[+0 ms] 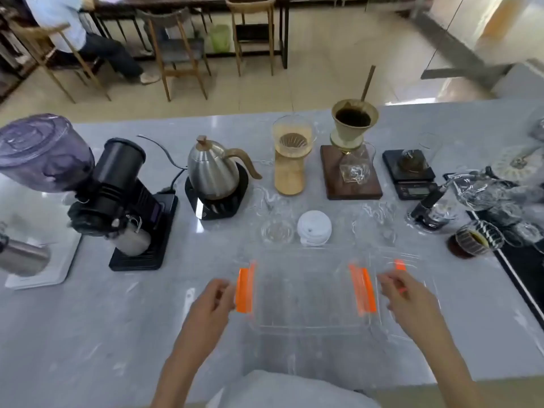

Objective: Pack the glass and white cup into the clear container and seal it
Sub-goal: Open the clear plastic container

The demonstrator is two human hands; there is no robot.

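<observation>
The clear container point(306, 325) sits open on the grey counter in front of me, with an orange clip point(245, 290) on its left wall and another point(363, 291) on its right. My left hand point(212, 301) pinches the left clip. A clear lid point(412, 328) lies tilted against the container's right side; my right hand point(407, 298) holds it by its own orange clip point(399, 265). Just behind the container stand a small empty glass point(276, 231) and the white cup point(314, 228), side by side, both untouched.
Along the back stand a black grinder point(117, 187), a steel kettle point(215, 172) on its base, a glass dripper stand point(291, 160), a pour-over set point(353, 169) and a scale point(410, 175). Glassware and a dark drink point(471, 240) crowd the right. A person sits beyond the counter.
</observation>
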